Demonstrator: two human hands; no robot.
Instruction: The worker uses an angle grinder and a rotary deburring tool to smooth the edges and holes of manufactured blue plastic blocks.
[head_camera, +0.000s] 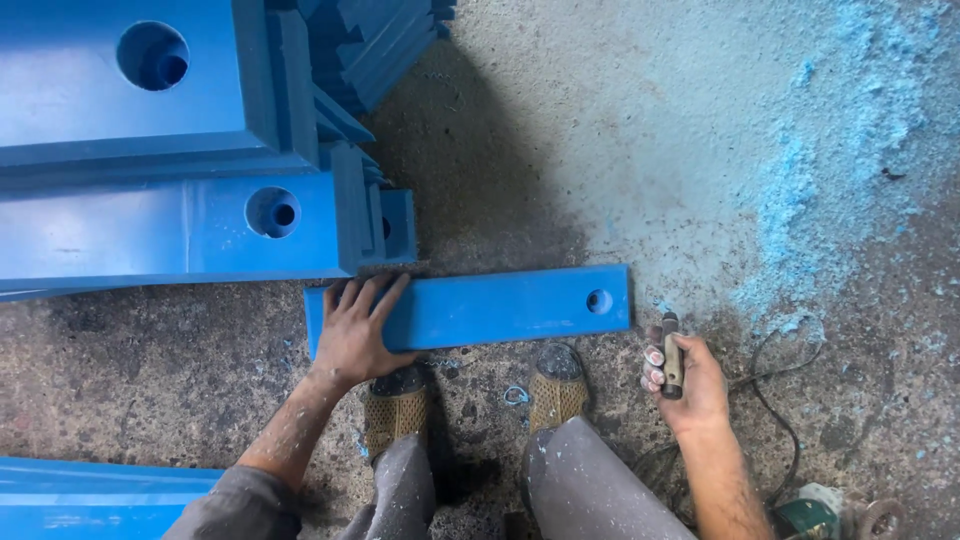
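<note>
- The left hand (355, 330) lies flat and open on the blue bar (500, 305).
- The right hand (685, 375), right of the bar, grips a small tool (671, 355).

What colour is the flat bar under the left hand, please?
The bar is bright blue, with one round hole near its right end; the head view shows it clearly.

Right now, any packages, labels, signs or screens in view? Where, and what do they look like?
None in view: no package, label, sign or screen.
Blue plastic bar: flat on the concrete floor, long rectangle with one round hole near its right end; left hand rests on its left end.
Stacked blue blocks: upper left, thick slabs with round holes.
Small dark tool: held in the right hand.
</note>
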